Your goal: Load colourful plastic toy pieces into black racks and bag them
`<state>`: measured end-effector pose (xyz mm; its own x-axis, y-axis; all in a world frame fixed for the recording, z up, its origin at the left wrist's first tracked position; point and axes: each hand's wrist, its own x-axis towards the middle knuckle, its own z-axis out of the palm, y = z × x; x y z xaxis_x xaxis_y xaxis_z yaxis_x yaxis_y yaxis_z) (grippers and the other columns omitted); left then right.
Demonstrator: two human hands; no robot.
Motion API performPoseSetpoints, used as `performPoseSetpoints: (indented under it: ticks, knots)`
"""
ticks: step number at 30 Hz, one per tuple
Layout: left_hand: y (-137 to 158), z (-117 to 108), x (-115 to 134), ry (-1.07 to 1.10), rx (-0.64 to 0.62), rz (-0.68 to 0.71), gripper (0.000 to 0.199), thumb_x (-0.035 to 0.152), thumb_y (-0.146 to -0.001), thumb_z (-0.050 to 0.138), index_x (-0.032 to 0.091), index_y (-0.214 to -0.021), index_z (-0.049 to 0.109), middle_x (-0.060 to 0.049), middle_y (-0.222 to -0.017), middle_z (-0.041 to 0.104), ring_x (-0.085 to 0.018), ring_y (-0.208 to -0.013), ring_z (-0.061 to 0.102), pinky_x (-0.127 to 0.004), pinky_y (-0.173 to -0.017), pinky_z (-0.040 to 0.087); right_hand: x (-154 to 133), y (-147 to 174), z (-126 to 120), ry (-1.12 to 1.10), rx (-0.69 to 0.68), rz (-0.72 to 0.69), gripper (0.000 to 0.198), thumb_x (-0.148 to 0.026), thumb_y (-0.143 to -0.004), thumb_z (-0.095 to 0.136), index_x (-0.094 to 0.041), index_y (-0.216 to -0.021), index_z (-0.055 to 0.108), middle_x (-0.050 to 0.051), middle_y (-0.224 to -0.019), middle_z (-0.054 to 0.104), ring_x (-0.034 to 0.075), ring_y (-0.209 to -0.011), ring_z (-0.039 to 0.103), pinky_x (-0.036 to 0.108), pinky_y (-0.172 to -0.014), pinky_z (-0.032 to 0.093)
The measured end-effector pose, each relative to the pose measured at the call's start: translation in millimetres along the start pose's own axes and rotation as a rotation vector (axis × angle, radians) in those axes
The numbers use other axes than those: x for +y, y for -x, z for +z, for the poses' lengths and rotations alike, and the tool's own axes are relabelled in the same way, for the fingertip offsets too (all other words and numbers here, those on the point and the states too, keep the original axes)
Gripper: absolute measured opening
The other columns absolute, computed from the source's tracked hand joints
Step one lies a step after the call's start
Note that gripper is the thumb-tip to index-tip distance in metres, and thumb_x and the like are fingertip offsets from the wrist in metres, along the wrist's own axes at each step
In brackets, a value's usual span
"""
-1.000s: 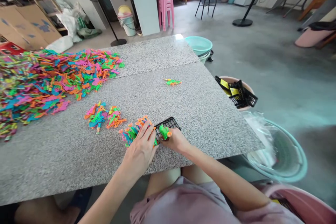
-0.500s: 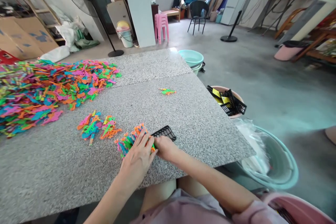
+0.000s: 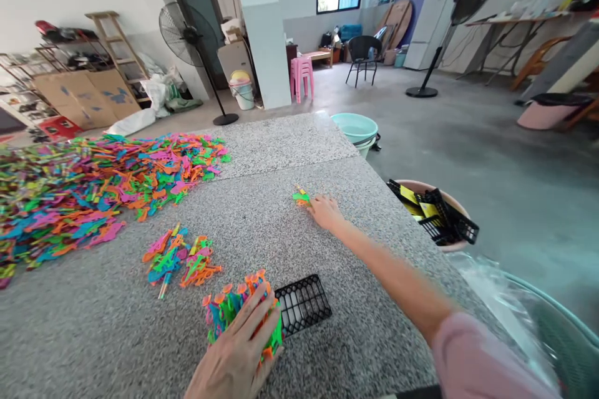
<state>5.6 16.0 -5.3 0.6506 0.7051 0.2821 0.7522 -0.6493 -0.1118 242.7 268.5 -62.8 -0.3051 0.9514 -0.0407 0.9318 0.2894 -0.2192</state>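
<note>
My left hand [image 3: 243, 336] lies over a row of small bright plastic toy guns [image 3: 227, 308] with orange suction-cup tips, its fingers across the top and thumb on the near side. From the right of that row extends a black lattice plastic basket [image 3: 306, 304]; its left part is hidden by toys and hand. Farther out, my right hand [image 3: 326, 212] has its fingers closed at the right end of a small green, yellow and orange toy gun [image 3: 301, 196]. Two small heaps of toys, a left heap [image 3: 166, 259] and a right heap [image 3: 201, 262], lie left of my left hand.
A large pile of mixed toys [image 3: 112, 187] covers the left of the speckled stone table [image 3: 262, 224]. Beyond its right edge stand a pink tub [image 3: 456, 199] of black baskets, a pale green basin [image 3: 355, 128] and a tub with clear plastic bags [image 3: 505, 318].
My right hand has left the black basket and reached forward to the lone toy gun. My left hand stays on the row. The view has tilted up, and more of the basket shows.
</note>
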Motion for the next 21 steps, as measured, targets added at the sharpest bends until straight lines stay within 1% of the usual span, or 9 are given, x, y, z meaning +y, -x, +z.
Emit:
performPoseSetpoints:
  ticks: [2, 4, 7, 9, 12, 15, 16, 18, 21]
  knots:
    - [0, -3, 1, -0.001, -0.046, -0.001, 0.042, 0.02, -0.089, 0.05, 0.017, -0.13, 0.059, -0.01, -0.14, 0.058, -0.028, -0.129, 0.055, -0.036, -0.094, 0.059, -14, 10, 8, 0.007, -0.009, -0.075, 0.027, -0.03, -0.099, 0.047, -0.017, -0.114, 0.064, 0.014, -0.118, 0.065, 0.028, -0.117, 0.055, 0.04, -0.098, 0.042]
    - [0, -6, 2, 0.008, -0.08, -0.006, 0.044, 0.017, -0.088, 0.049, 0.017, -0.131, 0.058, -0.009, -0.143, 0.055, -0.028, -0.131, 0.053, -0.037, -0.096, 0.058, -19, 11, 8, 0.033, 0.012, -0.152, 0.025, -0.025, -0.098, 0.048, -0.018, -0.117, 0.062, 0.014, -0.12, 0.063, 0.027, -0.115, 0.056, 0.037, -0.095, 0.044]
    - [0, -5, 1, 0.02, -0.088, -0.007, 0.046, 0.016, -0.087, 0.049, 0.017, -0.132, 0.057, -0.01, -0.143, 0.055, -0.029, -0.134, 0.05, -0.039, -0.098, 0.057, -17, -12, -1, 0.146, 0.062, -0.232, 0.039, -0.012, -0.093, 0.05, -0.018, -0.132, 0.053, 0.016, -0.137, 0.053, 0.026, -0.115, 0.055, 0.033, -0.09, 0.046]
    - [0, -3, 1, 0.024, -0.081, -0.01, 0.045, 0.017, -0.087, 0.05, 0.016, -0.132, 0.058, -0.01, -0.142, 0.056, -0.03, -0.135, 0.049, -0.039, -0.096, 0.058, -15, -35, -5, 0.221, 0.039, -0.303, 0.044, -0.008, -0.093, 0.046, -0.016, -0.136, 0.048, 0.018, -0.141, 0.05, 0.025, -0.112, 0.057, 0.033, -0.087, 0.048]
    - [-2, -5, 3, 0.039, -0.093, -0.04, 0.041, 0.019, -0.089, 0.052, 0.017, -0.129, 0.058, -0.009, -0.14, 0.058, -0.029, -0.136, 0.048, -0.039, -0.095, 0.058, -16, -59, -7, 0.237, -0.02, -0.406, 0.031, -0.007, -0.095, 0.042, -0.013, -0.122, 0.057, 0.016, -0.122, 0.063, 0.022, -0.108, 0.06, 0.031, -0.085, 0.048]
    - [-5, -11, 8, 0.071, -0.135, -0.072, 0.038, 0.019, -0.091, 0.05, 0.016, -0.128, 0.058, -0.01, -0.141, 0.058, -0.028, -0.139, 0.045, -0.04, -0.098, 0.057, -18, -52, -1, 0.201, -0.014, -0.428, 0.024, -0.006, -0.094, 0.042, -0.012, -0.107, 0.061, 0.015, -0.108, 0.068, 0.022, -0.106, 0.062, 0.029, -0.085, 0.046]
    - [-6, -13, 9, 0.083, -0.145, -0.081, 0.037, 0.019, -0.092, 0.049, 0.016, -0.128, 0.058, -0.01, -0.141, 0.057, -0.028, -0.139, 0.044, -0.041, -0.1, 0.056, -18, -41, 2, 0.139, 0.013, -0.395, 0.023, -0.006, -0.094, 0.041, -0.012, -0.106, 0.06, 0.015, -0.106, 0.068, 0.021, -0.101, 0.063, 0.028, -0.083, 0.046]
    - [-8, -15, 9, 0.104, -0.165, -0.095, 0.035, 0.02, -0.094, 0.048, 0.016, -0.127, 0.058, -0.01, -0.141, 0.057, -0.028, -0.141, 0.041, -0.042, -0.101, 0.055, -18, -7, 10, -0.144, 0.039, -0.281, 0.019, -0.012, -0.094, 0.043, -0.013, -0.105, 0.059, 0.011, -0.096, 0.07, 0.019, -0.085, 0.065, 0.026, -0.073, 0.046]
    - [-8, -14, 8, 0.131, -0.162, -0.09, 0.035, 0.02, -0.095, 0.047, 0.015, -0.128, 0.057, -0.012, -0.141, 0.056, -0.028, -0.143, 0.038, -0.043, -0.103, 0.053, -23, 62, 21, -0.729, -0.097, -0.152, 0.01, -0.025, -0.088, 0.057, -0.016, -0.091, 0.06, 0.001, -0.071, 0.065, 0.013, -0.06, 0.058, 0.022, -0.056, 0.04]
